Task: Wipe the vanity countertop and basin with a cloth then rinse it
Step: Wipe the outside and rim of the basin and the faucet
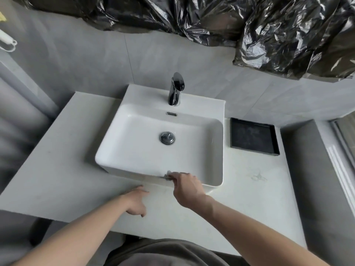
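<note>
A white rectangular basin (215,150) sits on a pale vanity countertop (57,169). My right hand (187,189) grips a small grey cloth (167,175) and holds it against the basin's front rim, right of centre. Most of the cloth is hidden under my fingers. My left hand (135,202) rests on the countertop just in front of the basin, fingers relaxed and the index finger pointing forward. A chrome tap (175,89) stands at the basin's back, and a chrome drain plug (167,138) lies in the bowl's middle.
A black square tray (253,136) lies on the countertop right of the basin. Faint smudges mark the countertop (258,177) near its right front. Crumpled black plastic sheeting (269,25) covers the wall above. A grey tiled wall runs behind.
</note>
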A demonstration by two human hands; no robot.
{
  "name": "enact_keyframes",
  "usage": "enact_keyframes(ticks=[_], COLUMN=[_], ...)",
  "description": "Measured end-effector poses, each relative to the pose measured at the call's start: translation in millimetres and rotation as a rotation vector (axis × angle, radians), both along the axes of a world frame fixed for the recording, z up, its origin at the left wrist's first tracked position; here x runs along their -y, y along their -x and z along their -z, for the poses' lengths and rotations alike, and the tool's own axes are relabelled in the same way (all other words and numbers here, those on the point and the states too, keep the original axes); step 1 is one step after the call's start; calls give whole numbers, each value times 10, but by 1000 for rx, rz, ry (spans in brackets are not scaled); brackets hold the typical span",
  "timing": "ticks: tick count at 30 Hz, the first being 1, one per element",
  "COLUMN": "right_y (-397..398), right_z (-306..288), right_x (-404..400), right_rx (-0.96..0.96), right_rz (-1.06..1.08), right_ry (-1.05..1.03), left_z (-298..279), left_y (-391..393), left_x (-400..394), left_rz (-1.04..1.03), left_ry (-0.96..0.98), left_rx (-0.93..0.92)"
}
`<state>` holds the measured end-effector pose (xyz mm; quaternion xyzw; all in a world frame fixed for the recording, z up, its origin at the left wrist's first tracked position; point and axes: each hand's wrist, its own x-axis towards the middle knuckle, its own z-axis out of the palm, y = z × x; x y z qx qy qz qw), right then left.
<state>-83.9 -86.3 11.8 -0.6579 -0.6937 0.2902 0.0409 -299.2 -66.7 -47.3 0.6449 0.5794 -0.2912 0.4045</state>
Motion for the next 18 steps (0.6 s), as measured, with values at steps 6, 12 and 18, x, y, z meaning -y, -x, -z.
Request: enact_keyframes(ticks=[6,12,18], right_y=[-86,-928,-452], right_z=[12,6,192], right_x=[-28,22,130], right_rx=[-103,128,369], right_rz=[118,308,309], right_ry=[25,-65,37], left_z=[-73,-331,-630], left_y=[662,1418,1390], left_x=[23,-405,-809], left_rz=[-308,-550,-528], left_ry=[-202,-397,-482], left_rx=[152,43,281])
